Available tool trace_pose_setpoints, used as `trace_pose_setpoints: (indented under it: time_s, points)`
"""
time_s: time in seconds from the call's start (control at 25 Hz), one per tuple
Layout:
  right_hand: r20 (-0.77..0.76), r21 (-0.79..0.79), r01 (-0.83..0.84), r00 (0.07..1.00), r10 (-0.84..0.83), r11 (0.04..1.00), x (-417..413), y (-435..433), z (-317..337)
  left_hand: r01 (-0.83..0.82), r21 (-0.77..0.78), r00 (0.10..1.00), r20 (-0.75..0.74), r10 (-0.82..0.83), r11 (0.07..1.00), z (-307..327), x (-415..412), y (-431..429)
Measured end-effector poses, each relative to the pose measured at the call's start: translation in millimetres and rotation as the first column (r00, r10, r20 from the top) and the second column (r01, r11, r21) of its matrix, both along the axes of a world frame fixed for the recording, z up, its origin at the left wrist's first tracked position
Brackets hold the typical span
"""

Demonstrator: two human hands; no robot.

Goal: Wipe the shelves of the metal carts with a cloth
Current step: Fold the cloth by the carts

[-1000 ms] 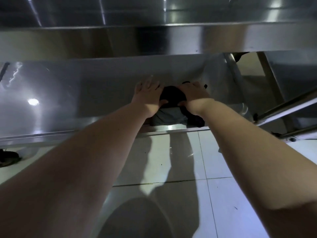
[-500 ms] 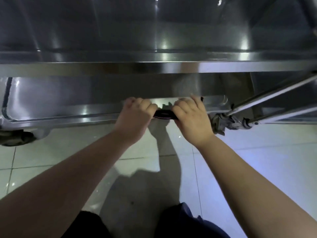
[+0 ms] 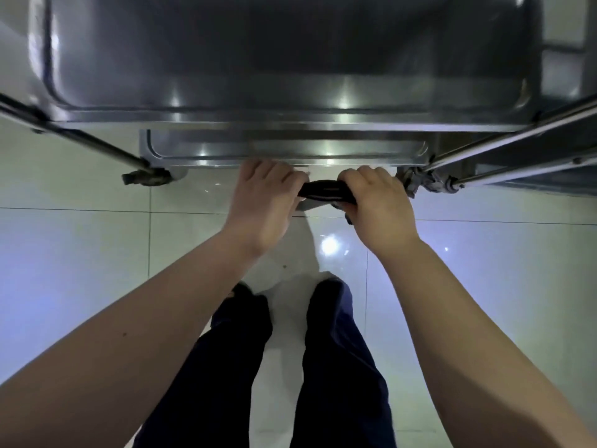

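As you look straight down through the head camera, both hands sit in the middle of the frame with the dark cloth [image 3: 326, 193] pulled into a band between them. Your left hand [image 3: 263, 202] has its fingers curled over the cloth's left end, and your right hand [image 3: 379, 205] is clenched tight around the right end. The cloth hangs above the pale tiled floor [image 3: 97, 253], just below the near rim of the lower shelf [image 3: 284, 150] in the frame; whether it touches that rim, you cannot tell. Filling the top of the frame is the metal cart's upper shelf [image 3: 290, 59], shiny with light spots along its edge. A caster [image 3: 148, 177] shows at centre left, another [image 3: 423, 184] just right of your right hand, close to its knuckles. Your dark trouser legs [image 3: 339, 350] run down the lower middle.
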State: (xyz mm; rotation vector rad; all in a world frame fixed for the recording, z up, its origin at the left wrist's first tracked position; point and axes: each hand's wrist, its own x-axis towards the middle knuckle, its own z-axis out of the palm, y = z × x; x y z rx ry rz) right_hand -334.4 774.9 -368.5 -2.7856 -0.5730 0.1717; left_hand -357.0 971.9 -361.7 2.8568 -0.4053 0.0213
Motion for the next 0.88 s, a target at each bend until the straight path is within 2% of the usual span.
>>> trace_pose_setpoints:
  time_s: [0.2, 0.36, 0.56, 0.68, 0.76, 0.88]
  points:
    - [-0.11, 0.005, 0.006, 0.994, -0.006, 1.0, -7, -1, 168, -0.074, -0.022, 0.997, -0.018, 0.074, 0.997, 170, -11, 2]
    - [-0.011, 0.007, -0.002, 1.0, 0.002, 1.0, 13, -2, 323, -0.106, -0.029, 0.989, 0.101, 0.108, 0.994, 310, 10, 4]
    - [0.089, 0.038, 0.015, 0.996, -0.018, 0.999, 36, -7, 502, -0.013, -0.017, 0.944, 0.329, 0.018, 1.0, 477, 47, 13]
    - [0.148, 0.007, -0.018, 0.989, 0.017, 1.0, 47, -15, 593, 0.084, -0.095, 0.935, 0.353, -0.045, 0.992, 566, 73, 13]
    - [0.215, 0.002, 0.019, 0.976, -0.019, 1.0, 46, -21, 643, 0.171, -0.113, 0.915, 0.386, -0.116, 0.979, 614, 87, 12]
    - [0.298, -0.011, 0.091, 0.951, -0.083, 0.996, 42, -33, 699, 0.262, -0.036, 0.851, 0.479, -0.214, 0.964, 672, 107, -6]
